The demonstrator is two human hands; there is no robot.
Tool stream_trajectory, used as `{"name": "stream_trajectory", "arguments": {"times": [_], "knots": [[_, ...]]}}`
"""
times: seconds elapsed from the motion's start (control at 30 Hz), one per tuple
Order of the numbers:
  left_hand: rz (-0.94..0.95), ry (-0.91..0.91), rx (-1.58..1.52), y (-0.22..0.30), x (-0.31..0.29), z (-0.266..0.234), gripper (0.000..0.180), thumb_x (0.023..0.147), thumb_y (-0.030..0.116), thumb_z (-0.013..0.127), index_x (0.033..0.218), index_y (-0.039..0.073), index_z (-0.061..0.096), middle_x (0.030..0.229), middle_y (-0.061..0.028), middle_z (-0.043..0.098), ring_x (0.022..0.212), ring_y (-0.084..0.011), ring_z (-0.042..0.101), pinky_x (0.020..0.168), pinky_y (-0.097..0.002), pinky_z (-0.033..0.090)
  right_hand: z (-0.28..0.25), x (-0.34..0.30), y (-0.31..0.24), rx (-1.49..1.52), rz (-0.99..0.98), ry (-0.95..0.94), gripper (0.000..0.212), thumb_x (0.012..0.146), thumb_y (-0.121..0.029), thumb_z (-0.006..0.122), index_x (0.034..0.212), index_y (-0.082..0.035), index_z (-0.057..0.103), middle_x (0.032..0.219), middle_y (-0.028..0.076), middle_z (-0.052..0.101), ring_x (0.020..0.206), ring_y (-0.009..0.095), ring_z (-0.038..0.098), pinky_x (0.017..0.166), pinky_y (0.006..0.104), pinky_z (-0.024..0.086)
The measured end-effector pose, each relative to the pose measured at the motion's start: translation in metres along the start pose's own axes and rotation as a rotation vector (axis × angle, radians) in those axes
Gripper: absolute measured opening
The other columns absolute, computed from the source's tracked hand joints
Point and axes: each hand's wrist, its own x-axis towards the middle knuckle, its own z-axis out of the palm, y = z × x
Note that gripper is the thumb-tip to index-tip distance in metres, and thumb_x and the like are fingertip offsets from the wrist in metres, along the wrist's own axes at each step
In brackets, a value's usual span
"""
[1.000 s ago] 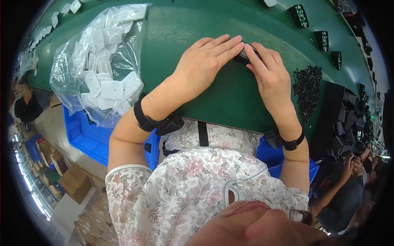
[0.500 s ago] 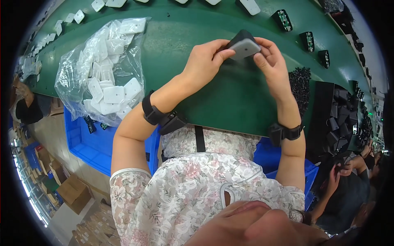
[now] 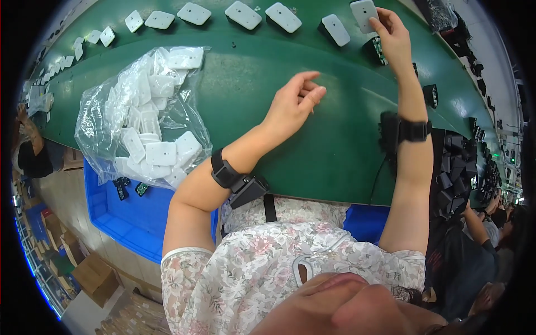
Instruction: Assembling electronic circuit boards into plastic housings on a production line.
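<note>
My right hand (image 3: 394,40) is stretched out to the far right side of the green table. Its thumb and fingers grip a small black housing with a white cover (image 3: 364,14), close to the end of a row of similar white-covered units. Below it stands an uncovered black housing with a green circuit board (image 3: 377,51). My left hand (image 3: 291,105) hovers over the middle of the table, fingers loosely bent and apart, with nothing in it. Nearest to its left lies a clear plastic bag of white covers (image 3: 160,154).
Several white-covered units (image 3: 194,14) line the table's far side. Black housings (image 3: 451,178) are heaped at the right. A blue bin (image 3: 131,215) with circuit boards inside stands below the table's left edge. Other people sit at both sides.
My right hand has carried the white-covered housing away from me toward the row at the far right. My left hand has let go of it and come slightly nearer to me.
</note>
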Motion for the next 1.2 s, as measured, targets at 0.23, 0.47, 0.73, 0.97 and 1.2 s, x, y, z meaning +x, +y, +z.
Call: {"name": "stream_trajectory", "arguments": {"times": [0.23,0.47,0.73,0.97,1.2], "knots": [[-0.002,-0.016,0.113,0.009,-0.007,0.008,0.034,0.089,0.015,0.062,0.117,-0.003,0.054,0.093,-0.0104,0.062,0.076,-0.0158,0.060,0.069,-0.0270,0.050,-0.012,0.052,0.016,-0.230,0.272,-0.295,0.033,0.091,-0.024,0.061,0.117,-0.004,0.061,0.102,0.001,0.063,0.098,0.011,0.054,0.089,0.0256,0.040],[0.022,-0.012,0.224,0.011,-0.007,0.010,0.032,0.087,0.015,0.063,0.113,-0.002,0.055,0.092,-0.0107,0.060,0.072,-0.0189,0.059,0.068,-0.0293,0.049,-0.012,0.057,0.040,-0.326,0.389,-0.377,0.031,0.091,-0.024,0.059,0.115,-0.004,0.063,0.101,0.002,0.064,0.094,0.012,0.054,0.086,0.0271,0.041],[0.100,0.015,0.308,-0.003,-0.001,0.009,0.030,0.088,0.016,0.062,0.112,-0.001,0.056,0.090,-0.0098,0.061,0.069,-0.0166,0.059,0.065,-0.0291,0.049,-0.012,0.053,0.033,-0.375,0.133,-0.077,0.032,0.091,-0.030,0.057,0.111,-0.006,0.065,0.101,0.008,0.068,0.090,0.016,0.061,0.081,0.0281,0.046],[0.502,0.112,0.654,-0.005,-0.007,-0.001,0.027,0.082,0.016,0.066,0.105,0.002,0.058,0.091,-0.0109,0.060,0.081,-0.0233,0.060,0.070,-0.0316,0.050,-0.037,-0.052,-0.064,-0.904,0.033,-0.199,0.024,0.087,-0.024,0.061,0.105,-0.008,0.063,0.093,0.009,0.066,0.086,0.022,0.063,0.076,0.0312,0.048],[0.637,0.158,1.298,0.059,-0.070,-0.049,0.014,0.073,0.015,0.065,0.080,0.005,0.057,0.082,-0.0087,0.053,0.083,-0.0257,0.054,0.068,-0.0351,0.049,-0.042,-0.179,-0.061,-1.069,0.172,-0.304,0.023,0.079,-0.015,0.068,0.097,-0.005,0.056,0.089,0.010,0.061,0.082,0.030,0.060,0.070,0.0377,0.047]]}}
